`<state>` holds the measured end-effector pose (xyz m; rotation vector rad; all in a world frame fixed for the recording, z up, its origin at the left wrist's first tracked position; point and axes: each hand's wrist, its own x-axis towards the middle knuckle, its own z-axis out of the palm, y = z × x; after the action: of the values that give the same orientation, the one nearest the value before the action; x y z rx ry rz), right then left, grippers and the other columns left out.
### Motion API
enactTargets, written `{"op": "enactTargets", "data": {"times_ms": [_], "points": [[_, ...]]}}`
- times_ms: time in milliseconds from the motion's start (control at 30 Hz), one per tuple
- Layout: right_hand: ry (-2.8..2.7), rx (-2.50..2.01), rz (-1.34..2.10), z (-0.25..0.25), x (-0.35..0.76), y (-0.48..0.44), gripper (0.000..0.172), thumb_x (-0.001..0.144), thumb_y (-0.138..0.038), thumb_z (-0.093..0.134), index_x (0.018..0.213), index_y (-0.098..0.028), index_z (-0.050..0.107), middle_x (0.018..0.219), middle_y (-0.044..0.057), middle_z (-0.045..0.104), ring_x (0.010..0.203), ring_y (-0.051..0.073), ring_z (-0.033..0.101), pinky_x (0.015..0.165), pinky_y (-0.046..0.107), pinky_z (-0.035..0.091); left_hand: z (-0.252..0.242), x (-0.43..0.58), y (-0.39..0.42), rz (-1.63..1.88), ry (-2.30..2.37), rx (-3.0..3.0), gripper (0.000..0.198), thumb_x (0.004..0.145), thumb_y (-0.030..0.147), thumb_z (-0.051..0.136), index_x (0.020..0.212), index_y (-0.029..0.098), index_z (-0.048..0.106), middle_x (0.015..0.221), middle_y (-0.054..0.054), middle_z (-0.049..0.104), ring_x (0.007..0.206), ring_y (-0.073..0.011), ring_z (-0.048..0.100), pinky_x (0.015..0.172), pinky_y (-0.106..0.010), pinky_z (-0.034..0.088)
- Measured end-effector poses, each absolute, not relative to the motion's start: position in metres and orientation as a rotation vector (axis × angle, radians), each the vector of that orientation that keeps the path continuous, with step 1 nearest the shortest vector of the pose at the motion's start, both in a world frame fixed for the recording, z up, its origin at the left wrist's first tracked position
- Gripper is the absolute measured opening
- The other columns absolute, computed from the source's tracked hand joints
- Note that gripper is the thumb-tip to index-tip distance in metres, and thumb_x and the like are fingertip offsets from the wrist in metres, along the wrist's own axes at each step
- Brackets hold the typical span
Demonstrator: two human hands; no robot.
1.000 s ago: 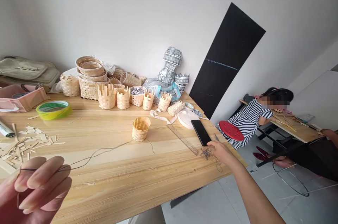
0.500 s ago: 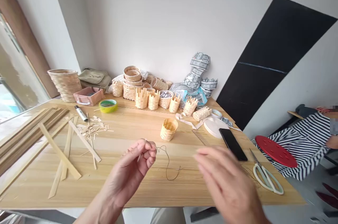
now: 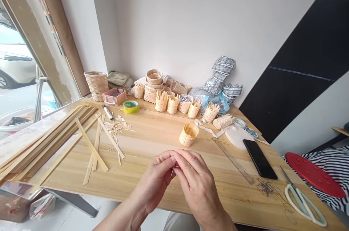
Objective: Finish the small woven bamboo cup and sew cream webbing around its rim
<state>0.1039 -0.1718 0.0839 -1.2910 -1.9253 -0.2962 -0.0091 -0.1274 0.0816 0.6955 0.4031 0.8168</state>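
Observation:
My left hand (image 3: pixel 155 183) and my right hand (image 3: pixel 196 183) meet above the middle of the wooden table (image 3: pixel 152 176), their fingertips pinched together around a thin metal needle (image 3: pixel 173 171). Its upper part is hidden by my fingers, and any thread on it is too fine to make out. Beyond my hands stands a small woven bamboo cup (image 3: pixel 189 134), not touching them. To the right lie a steel ruler (image 3: pixel 233 160), a black phone (image 3: pixel 260 159), a tangle of dark thread (image 3: pixel 265 189) and white-handled scissors (image 3: pixel 302 203).
Long bamboo strips (image 3: pixel 46 144) and small offcuts (image 3: pixel 117 127) cover the table's left part. Several woven baskets (image 3: pixel 174 104) stand along the wall, with a tape roll (image 3: pixel 130 106) nearby. Beyond the right edge are a red stool (image 3: pixel 315 174) and a person's striped shirt (image 3: pixel 331 167).
The view has turned further left, showing more bamboo strips. My right hand has moved in from the right and joined my left hand at the needle.

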Motion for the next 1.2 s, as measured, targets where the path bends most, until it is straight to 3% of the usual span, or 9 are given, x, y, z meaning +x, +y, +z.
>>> {"op": "enactTargets", "data": {"times_ms": [133, 267, 400, 533, 667, 867, 1200], "points": [[-1.739, -1.295, -0.276, 0.078, 0.107, -0.169, 0.028, 0.083, -0.008, 0.046, 0.103, -0.021, 0.059, 0.095, 0.007, 0.063, 0.089, 0.019, 0.057, 0.078, 0.035, 0.049, 0.079, -0.007, -0.129, 0.802, 0.356, 0.75, 0.018, 0.083, 0.023, 0.051, 0.086, 0.012, 0.065, 0.087, -0.007, 0.062, 0.086, -0.0156, 0.053, 0.081, -0.026, 0.04], [-1.485, -1.344, 0.105, 0.081, 0.12, -0.167, 0.015, 0.082, -0.017, 0.05, 0.085, -0.021, 0.064, 0.088, 0.004, 0.065, 0.082, 0.016, 0.059, 0.074, 0.03, 0.049, 0.078, -0.006, -0.127, 0.742, 0.299, 0.778, 0.027, 0.083, 0.032, 0.048, 0.087, 0.011, 0.065, 0.093, -0.012, 0.062, 0.09, -0.0205, 0.054, 0.085, -0.033, 0.04], [-1.015, -1.312, 0.563, 0.091, 0.137, -0.166, 0.015, 0.078, -0.032, 0.056, 0.078, -0.019, 0.062, 0.093, 0.006, 0.065, 0.082, 0.018, 0.06, 0.062, 0.026, 0.049, 0.077, -0.006, -0.118, 0.645, 0.364, 0.855, 0.021, 0.077, 0.034, 0.058, 0.079, 0.013, 0.062, 0.08, -0.009, 0.065, 0.073, -0.0156, 0.058, 0.072, -0.028, 0.043], [-0.738, -1.083, 0.877, 0.103, 0.148, -0.163, 0.019, 0.07, -0.036, 0.065, 0.077, -0.019, 0.06, 0.071, 0.001, 0.063, 0.066, 0.013, 0.059, 0.045, 0.017, 0.04, 0.066, -0.004, -0.109, 0.544, 0.473, 0.952, 0.022, 0.068, 0.032, 0.068, 0.077, 0.013, 0.062, 0.061, -0.003, 0.063, 0.053, -0.0087, 0.054, 0.055, -0.019, 0.039], [-0.585, -0.964, 0.92, 0.108, 0.159, -0.161, 0.023, 0.064, -0.031, 0.073, 0.078, -0.017, 0.062, 0.059, -0.004, 0.053, 0.049, 0.003, 0.045, 0.04, 0.009, 0.033, 0.054, -0.007, -0.102, 0.429, 0.545, 1.083, 0.025, 0.064, 0.034, 0.069, 0.063, 0.01, 0.063, 0.051, -0.002, 0.061, 0.043, -0.0068, 0.049, 0.042, -0.017, 0.031], [-0.54, -0.886, 0.921, 0.102, 0.184, -0.159, 0.022, 0.067, -0.031, 0.071, 0.082, -0.017, 0.063, 0.049, -0.009, 0.038, 0.038, -0.001, 0.027, 0.03, 0.007, 0.018, 0.046, -0.018, -0.095, 0.409, 0.571, 1.06, 0.023, 0.064, 0.034, 0.069, 0.063, 0.011, 0.063, 0.049, -0.001, 0.061, 0.037, -0.0048, 0.044, 0.039, -0.016, 0.028], [-0.455, -0.843, 0.843, 0.096, 0.204, -0.162, 0.019, 0.069, -0.028, 0.07, 0.081, -0.016, 0.062, 0.048, -0.01, 0.036, 0.035, -0.002, 0.028, 0.028, 0.007, 0.02, 0.04, -0.051, -0.086, 0.462, 0.577, 1.038, 0.025, 0.067, 0.034, 0.068, 0.065, 0.01, 0.063, 0.05, -0.002, 0.059, 0.036, -0.0022, 0.035, 0.038, -0.016, 0.02]]}}
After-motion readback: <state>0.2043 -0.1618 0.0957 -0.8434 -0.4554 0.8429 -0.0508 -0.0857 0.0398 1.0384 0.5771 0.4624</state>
